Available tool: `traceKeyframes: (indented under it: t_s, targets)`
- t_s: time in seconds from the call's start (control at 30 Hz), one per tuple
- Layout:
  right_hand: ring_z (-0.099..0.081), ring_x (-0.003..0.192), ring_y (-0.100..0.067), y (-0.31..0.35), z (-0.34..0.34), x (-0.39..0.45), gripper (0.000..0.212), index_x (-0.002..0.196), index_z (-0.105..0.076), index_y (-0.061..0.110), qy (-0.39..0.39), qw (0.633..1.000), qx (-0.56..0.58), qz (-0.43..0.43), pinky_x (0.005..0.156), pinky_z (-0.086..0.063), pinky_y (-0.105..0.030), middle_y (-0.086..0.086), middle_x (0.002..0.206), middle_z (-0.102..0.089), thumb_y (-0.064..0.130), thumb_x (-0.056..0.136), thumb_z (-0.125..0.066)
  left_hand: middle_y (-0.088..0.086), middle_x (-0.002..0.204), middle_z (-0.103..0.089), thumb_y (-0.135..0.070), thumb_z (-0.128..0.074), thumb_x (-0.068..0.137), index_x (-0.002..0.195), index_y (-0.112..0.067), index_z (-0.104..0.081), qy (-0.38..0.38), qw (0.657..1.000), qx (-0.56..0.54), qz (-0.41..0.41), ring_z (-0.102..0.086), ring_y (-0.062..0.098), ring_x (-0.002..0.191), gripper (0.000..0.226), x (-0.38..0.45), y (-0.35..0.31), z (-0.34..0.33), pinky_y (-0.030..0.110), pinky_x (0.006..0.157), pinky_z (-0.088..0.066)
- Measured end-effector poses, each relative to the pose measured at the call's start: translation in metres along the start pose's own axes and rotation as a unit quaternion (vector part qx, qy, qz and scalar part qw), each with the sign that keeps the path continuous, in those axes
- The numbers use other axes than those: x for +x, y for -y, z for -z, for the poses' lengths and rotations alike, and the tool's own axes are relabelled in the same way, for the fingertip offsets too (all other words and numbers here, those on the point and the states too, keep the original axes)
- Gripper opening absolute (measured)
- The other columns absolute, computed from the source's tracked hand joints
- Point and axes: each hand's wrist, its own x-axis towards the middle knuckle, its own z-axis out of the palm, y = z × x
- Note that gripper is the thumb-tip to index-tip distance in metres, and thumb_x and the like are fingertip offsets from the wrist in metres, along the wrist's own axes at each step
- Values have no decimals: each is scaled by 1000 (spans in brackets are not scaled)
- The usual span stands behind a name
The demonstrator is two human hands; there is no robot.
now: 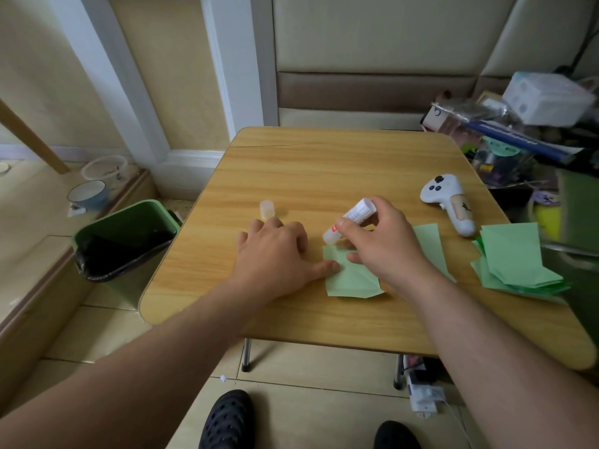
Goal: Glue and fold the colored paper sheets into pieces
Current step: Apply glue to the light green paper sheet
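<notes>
A light green paper sheet (pixel 351 280), partly folded, lies on the wooden table (pixel 324 170) in front of me. My right hand (pixel 385 241) grips a white glue stick (pixel 350 220), its tip slanted down onto the sheet's upper left corner. My left hand (pixel 275 251) lies flat on the table with fingers spread, its thumb pressing the sheet's left edge. The glue stick's translucent cap (pixel 267 210) stands upright just beyond my left fingers. A stack of green sheets (pixel 515 257) lies at the table's right edge.
A white game controller (pixel 450 202) lies at the right rear of the table. A green bin (pixel 126 241) with a black liner stands left of the table. Cluttered boxes and bags (pixel 518 124) crowd the right rear. My dark shoes (pixel 227 419) show below the table.
</notes>
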Motion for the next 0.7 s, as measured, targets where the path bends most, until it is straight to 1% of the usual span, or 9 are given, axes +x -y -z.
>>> traceKeyframes:
  t_s: [0.07,0.13,0.27,0.37,0.43,0.5,0.57,0.63,0.7]
  targets:
    - [-73,96,-18,1,0,-1,25,96,-54,44,4,1000,-3,8,73,-66,-41,10,105,-65,32,94,-76,-12,95,-53,-91,-59,66,81,-34,-54,-3,1000,-4,-9,-46,20,104,59,-6,-3,-2,42,95,-38]
    - [-73,94,-21,0,0,-2,24,89,-54,40,1,1000,-14,16,74,-66,-44,9,102,-66,31,93,-76,-16,91,-53,-88,-59,68,84,-36,-55,1,999,-8,-48,-47,17,99,54,-13,-5,-4,41,91,-39]
    - [-75,82,-22,0,1,-3,24,91,-53,37,3,999,-40,18,78,-64,-48,12,100,-65,35,94,-76,-16,87,-55,-78,-58,81,115,-53,-61,47,986,-27,-155,-47,13,96,43,-22,1,-3,38,90,-40]
    - [-76,72,-20,-1,1,-3,21,100,-56,31,5,997,-75,13,81,-62,-49,13,97,-66,38,94,-75,-18,79,-52,-76,-59,82,121,-58,-65,65,979,-57,-186,-47,9,90,44,-19,10,0,41,91,-44]
    - [-74,70,-20,-3,0,-2,22,101,-59,29,1,994,-104,20,77,-61,-48,10,92,-68,40,92,-76,-21,75,-51,-74,-62,82,122,-58,-66,67,977,-64,-193,-46,7,87,43,-18,12,0,40,91,-45]
    - [-72,70,-21,-4,-1,-2,21,96,-59,31,0,990,-134,34,67,-59,-42,9,84,-68,42,91,-76,-24,73,-49,-72,-63,83,124,-56,-67,63,976,-61,-200,-45,7,86,44,-18,11,0,39,91,-44]
    - [-65,62,-15,-5,-2,-3,20,93,-60,30,3,986,-158,53,54,-49,-32,10,72,-65,41,91,-76,-26,71,-49,-71,-64,83,124,-55,-67,59,976,-58,-202,-44,7,85,44,-18,10,0,39,91,-44]
    - [-53,53,-8,-4,-3,-4,19,91,-63,28,8,984,-167,62,48,-38,-23,12,65,-60,41,91,-77,-26,71,-50,-71,-64,83,123,-54,-68,61,976,-56,-199,-45,6,86,44,-18,9,1,37,91,-44]
    - [-58,56,-10,-4,-3,-3,19,90,-63,31,7,986,-157,60,52,-45,-28,11,71,-63,44,90,-77,-27,72,-50,-71,-64,83,124,-55,-67,62,977,-54,-198,-45,6,87,44,-18,9,1,36,91,-43]
